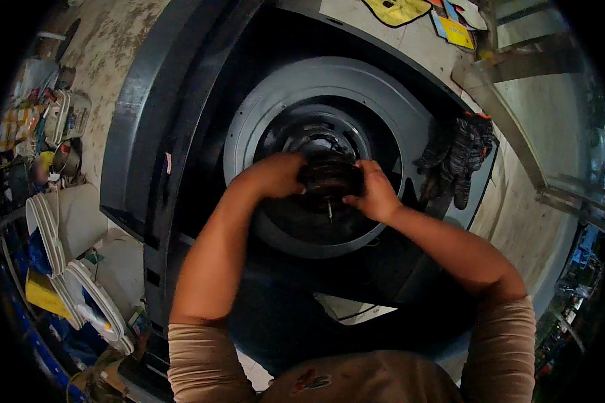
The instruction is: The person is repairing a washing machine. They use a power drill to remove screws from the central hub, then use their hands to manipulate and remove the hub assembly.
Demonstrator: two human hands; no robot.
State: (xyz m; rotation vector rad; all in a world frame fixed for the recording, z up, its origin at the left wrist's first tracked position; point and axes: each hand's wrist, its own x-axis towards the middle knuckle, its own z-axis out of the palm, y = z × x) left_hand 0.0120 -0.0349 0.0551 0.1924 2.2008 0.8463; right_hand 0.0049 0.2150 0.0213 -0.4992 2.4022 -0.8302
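A dark, round, motor-like part (331, 176) with a thin metal shaft sits between my two hands, over the middle of a circular opening. My left hand (280, 176) is closed on its left side, the fingers partly hidden and a little blurred. On its right side my right hand (375, 193) grips it, thumb toward me. The shaft (330, 211) points down toward my body. Around the opening runs a wide grey metal ring (249, 114), set in a large black housing (205, 144). Whether the part touches the housing beneath, I cannot tell.
Dark knitted work gloves (465, 158) lie on the housing's right corner. A metal-framed glass panel (511, 127) stands to the right. White plastic containers (67, 221) and assorted goods line the left. A yellow cloth-like item (396, 10) lies at the far edge.
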